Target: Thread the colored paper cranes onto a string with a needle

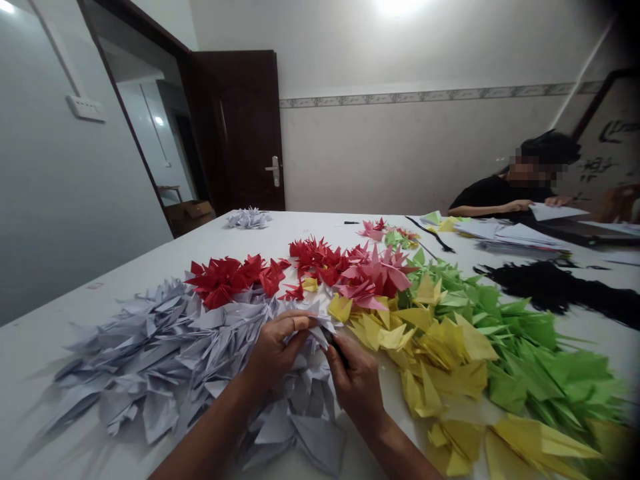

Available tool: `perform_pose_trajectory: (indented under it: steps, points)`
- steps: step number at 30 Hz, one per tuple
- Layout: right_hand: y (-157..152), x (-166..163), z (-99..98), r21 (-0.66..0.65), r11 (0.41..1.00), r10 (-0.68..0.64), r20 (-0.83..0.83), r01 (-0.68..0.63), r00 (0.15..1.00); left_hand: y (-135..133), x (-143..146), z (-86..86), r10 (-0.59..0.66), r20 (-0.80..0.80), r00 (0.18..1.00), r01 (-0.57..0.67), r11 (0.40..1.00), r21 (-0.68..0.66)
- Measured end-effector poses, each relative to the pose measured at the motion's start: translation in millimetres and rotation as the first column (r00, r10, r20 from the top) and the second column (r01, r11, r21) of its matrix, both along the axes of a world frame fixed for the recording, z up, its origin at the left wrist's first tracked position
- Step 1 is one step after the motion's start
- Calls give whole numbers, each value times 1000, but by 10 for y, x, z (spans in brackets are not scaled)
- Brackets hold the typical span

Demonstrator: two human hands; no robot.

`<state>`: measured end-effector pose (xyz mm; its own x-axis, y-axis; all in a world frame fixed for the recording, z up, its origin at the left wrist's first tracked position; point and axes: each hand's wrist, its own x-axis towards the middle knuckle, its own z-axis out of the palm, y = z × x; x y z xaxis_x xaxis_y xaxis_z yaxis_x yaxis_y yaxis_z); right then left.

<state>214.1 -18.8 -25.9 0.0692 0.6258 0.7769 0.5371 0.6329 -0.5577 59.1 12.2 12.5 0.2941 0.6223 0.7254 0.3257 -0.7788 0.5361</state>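
My left hand (pixel 277 350) and my right hand (pixel 356 383) meet just above a large heap of folded pale grey-white paper pieces (pixel 165 360). Both hands pinch a folded pale paper piece (pixel 313 333) between them, and it is partly hidden by my fingers. A thin dark item (pixel 340 350) shows between my hands, too small to name. Close to my right hand lies a pile of folded yellow paper (pixel 430 360). Beyond it spreads folded green paper (pixel 530 360). Folded red and pink paper pieces (pixel 320 267) lie past my left hand.
The papers cover a white table (pixel 125 267). A black fibrous bundle (pixel 555 287) and stacked paper sheets (pixel 510 235) lie at the right. A seated person (pixel 505 197) handles a sheet (pixel 557 212) at the far right. Behind the table stands a dark wooden door (pixel 245 133).
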Motion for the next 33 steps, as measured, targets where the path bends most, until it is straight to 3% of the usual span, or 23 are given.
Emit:
perform_pose_trajectory:
  steps: [33]
  points:
    - [8, 17, -28, -1, 1000, 0, 33, 0, 999, -3, -6, -15, -3, -27, 1000, 2, 1000, -19]
